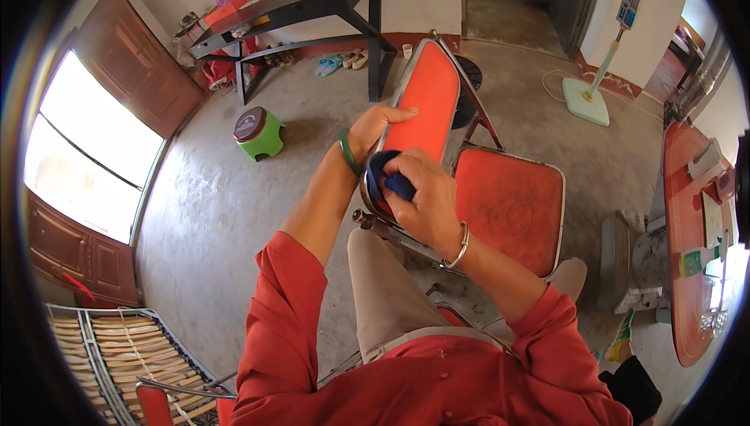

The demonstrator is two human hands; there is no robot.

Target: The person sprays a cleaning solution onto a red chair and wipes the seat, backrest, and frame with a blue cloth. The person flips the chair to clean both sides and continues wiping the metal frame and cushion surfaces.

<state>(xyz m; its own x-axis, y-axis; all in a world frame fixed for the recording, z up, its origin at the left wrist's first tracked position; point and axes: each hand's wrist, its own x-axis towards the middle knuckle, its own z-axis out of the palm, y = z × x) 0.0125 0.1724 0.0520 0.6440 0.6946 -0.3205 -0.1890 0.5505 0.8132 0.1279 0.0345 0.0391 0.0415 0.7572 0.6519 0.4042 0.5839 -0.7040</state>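
A metal-framed folding chair stands before me, with a red padded backrest (426,95) and a red seat (508,206) that bears dark smudges. My left hand (375,127) grips the backrest's left edge, its thumb lying on the red face; a green bangle circles that wrist. Bunched in my right hand (425,197) is a dark blue cloth (379,171), pressed on the near end of the backrest. A silver-coloured bracelet is on the right wrist. The cloth and fingers hide part of that corner.
A green stool with a dark top (261,133) stands on the floor at left. Behind are a black desk (293,7) and slippers (330,65). A standing fan's base (586,100) is at back right, a red table (682,203) at right. A slatted bed frame (137,350) lies lower left.
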